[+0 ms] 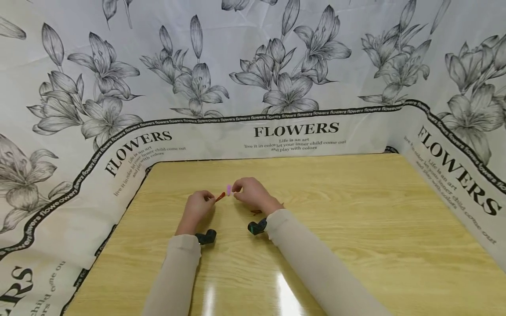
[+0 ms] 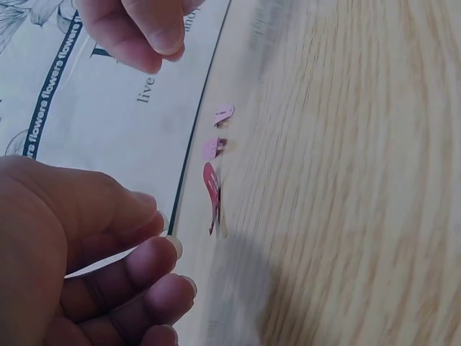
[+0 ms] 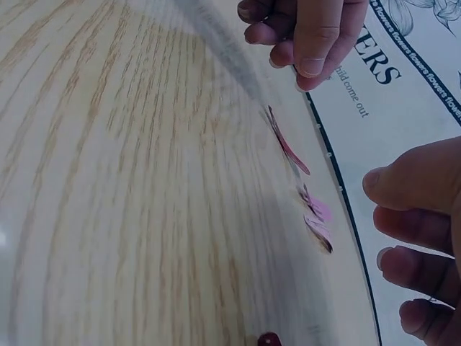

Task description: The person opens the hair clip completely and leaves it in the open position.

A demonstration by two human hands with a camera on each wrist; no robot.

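A red snap hair clip (image 1: 220, 197) lies on the table, narrow end toward my left hand (image 1: 199, 208). In the left wrist view, that hand's loosely bent fingers (image 2: 155, 277) stand beside the red clip (image 2: 211, 191), apart from it. Two small pink pieces (image 2: 222, 114), apparently clips, lie in line beyond its rounded end. My right hand (image 1: 251, 193) hovers close to the pink pieces (image 1: 229, 190). Seen from the right wrist, its thumb and fingers (image 3: 414, 223) are spread apart with nothing between them, beside the pink pieces (image 3: 317, 209).
A small brownish-red thing (image 1: 257, 212) lies partly hidden under my right forearm. A dark red rounded thing (image 3: 269, 339) shows at the lower edge of the right wrist view. Flower-printed cloth (image 1: 296, 136) borders the wooden table (image 1: 356, 210) at the back and sides.
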